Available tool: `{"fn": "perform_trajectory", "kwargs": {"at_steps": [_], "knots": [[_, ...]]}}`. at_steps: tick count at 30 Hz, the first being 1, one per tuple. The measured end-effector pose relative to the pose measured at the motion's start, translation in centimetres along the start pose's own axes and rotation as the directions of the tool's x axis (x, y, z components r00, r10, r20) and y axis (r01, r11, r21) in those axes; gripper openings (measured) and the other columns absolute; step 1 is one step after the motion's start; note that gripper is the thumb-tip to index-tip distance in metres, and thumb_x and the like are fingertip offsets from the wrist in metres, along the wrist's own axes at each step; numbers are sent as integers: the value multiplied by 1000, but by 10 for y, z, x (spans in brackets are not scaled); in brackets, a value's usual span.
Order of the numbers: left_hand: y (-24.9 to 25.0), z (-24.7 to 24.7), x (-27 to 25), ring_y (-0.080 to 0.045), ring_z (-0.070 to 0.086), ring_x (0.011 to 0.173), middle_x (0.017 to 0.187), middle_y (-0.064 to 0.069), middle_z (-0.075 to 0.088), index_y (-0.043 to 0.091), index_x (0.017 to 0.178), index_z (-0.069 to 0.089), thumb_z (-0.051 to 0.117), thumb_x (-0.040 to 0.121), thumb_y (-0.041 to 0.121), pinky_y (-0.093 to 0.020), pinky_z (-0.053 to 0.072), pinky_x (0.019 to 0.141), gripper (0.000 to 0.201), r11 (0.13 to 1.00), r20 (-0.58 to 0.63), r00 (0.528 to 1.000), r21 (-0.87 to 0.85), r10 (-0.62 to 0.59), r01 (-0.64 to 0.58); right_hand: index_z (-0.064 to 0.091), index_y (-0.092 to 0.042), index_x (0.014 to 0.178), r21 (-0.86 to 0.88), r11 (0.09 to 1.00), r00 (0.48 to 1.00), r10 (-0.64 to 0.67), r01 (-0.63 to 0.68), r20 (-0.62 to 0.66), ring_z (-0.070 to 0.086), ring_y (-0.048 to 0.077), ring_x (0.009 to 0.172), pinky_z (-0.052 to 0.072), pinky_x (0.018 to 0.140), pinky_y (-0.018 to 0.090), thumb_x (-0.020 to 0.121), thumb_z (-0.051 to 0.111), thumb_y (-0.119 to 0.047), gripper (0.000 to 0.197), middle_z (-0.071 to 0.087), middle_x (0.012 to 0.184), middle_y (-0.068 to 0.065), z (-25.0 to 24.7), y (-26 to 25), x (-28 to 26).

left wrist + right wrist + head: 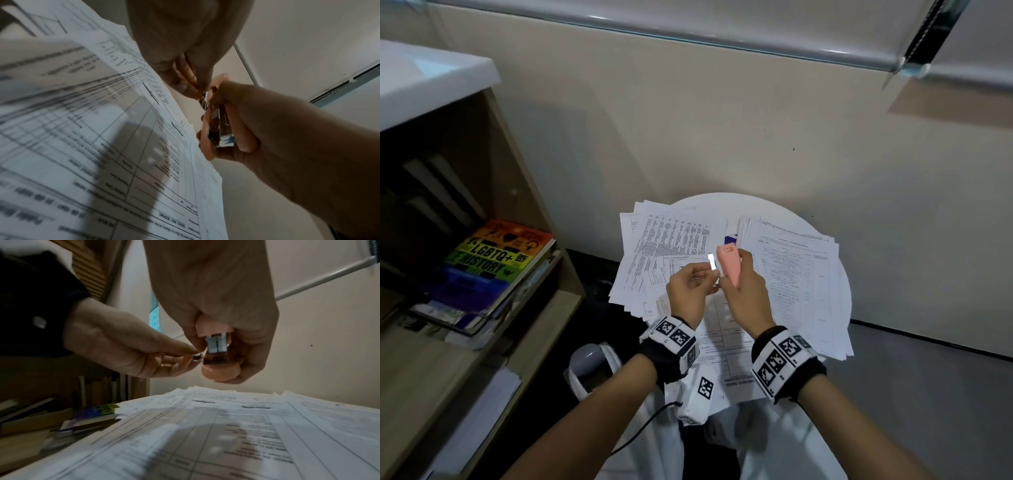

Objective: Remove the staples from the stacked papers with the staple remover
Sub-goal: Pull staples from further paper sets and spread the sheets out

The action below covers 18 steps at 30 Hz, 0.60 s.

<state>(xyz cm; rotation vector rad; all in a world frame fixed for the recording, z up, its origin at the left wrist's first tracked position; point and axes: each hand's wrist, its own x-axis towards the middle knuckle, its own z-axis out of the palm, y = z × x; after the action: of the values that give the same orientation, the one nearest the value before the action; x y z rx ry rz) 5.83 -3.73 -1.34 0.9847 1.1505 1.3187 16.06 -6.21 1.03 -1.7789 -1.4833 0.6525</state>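
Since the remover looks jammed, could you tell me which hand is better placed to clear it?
Left, probably: left hand already pinches the metal tab at the staple remover, which the right hand grips.

To my left stands a wooden bookshelf (pixel 524 192) holding a rainbow-coloured book (pixel 496 260) on a pile of other books. A round white table (pixel 822 240) sits before me against a cream wall (pixel 722 137).

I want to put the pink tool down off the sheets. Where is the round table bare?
Mostly the far rim of the round table, behind both paper stacks, plus a narrow strip between them. Elsewhere papers cover it, overhanging its edges, with both hands above the middle.
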Motion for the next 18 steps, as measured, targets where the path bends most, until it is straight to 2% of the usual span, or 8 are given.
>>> {"fn": "perform_trajectory", "kwargs": {"at_steps": [2,5,7,9,12,14,16,18], "knots": [[2,-7,-4,-6,64,60,76,-11,63,-5,94,66,67,83,0,-19,56,57,12,1000,-48,999,13,9,-8,32,-22,139,-37,999,1000,-24,24,12,57,22,81,40,62,30,92,51,-23,51,60,100,4,3,-6,-12],[10,-26,-5,-3,62,58,73,-9,64,-4,91,68,65,84,0,-16,54,55,8,997,-93,995,61,46,-40,33,-21,138,-101,992,995,-68,75,71,51,18,80,34,61,28,92,51,-23,49,56,100,-1,8,-14,-30],[18,-47,0,-6,61,58,71,-8,63,-1,87,67,63,86,-1,-14,53,55,5,992,-88,994,109,70,-60,33,-21,137,-115,988,990,-87,100,114,52,18,81,35,60,28,92,53,-26,49,52,100,-3,11,-14,-37],[22,-80,8,-3,59,55,67,-6,61,3,83,65,61,88,0,-14,52,55,7,975,-81,992,208,98,-79,32,-20,138,-87,993,988,-69,81,136,55,19,75,39,59,28,92,55,-27,51,55,101,-1,12,-9,-38],[19,-145,17,2,54,49,63,0,57,11,76,61,56,90,-1,-12,47,52,19,910,-63,994,411,88,-54,36,-19,135,82,992,987,85,-97,134,52,13,61,38,53,24,93,55,-25,47,65,103,7,8,5,-28],[6,-189,15,-4,51,51,62,1,54,10,76,59,51,91,-4,-8,43,49,21,834,-68,997,552,29,14,40,-16,132,182,949,962,235,-259,140,53,14,65,40,53,25,94,53,-20,41,64,101,8,4,15,-18],[-17,-224,9,-11,47,53,60,-1,52,13,71,55,49,91,-5,-15,42,50,27,757,-82,996,647,-46,88,44,-7,130,195,920,936,311,-340,166,52,14,68,42,59,28,95,49,-16,36,60,92,8,4,22,-10],[-46,-247,8,-17,49,57,63,-5,53,17,67,53,54,88,-5,-26,39,59,31,677,-56,990,725,-129,129,46,2,123,192,900,915,360,-392,180,48,15,65,40,58,28,94,46,-9,31,52,79,5,9,31,-3]]}}
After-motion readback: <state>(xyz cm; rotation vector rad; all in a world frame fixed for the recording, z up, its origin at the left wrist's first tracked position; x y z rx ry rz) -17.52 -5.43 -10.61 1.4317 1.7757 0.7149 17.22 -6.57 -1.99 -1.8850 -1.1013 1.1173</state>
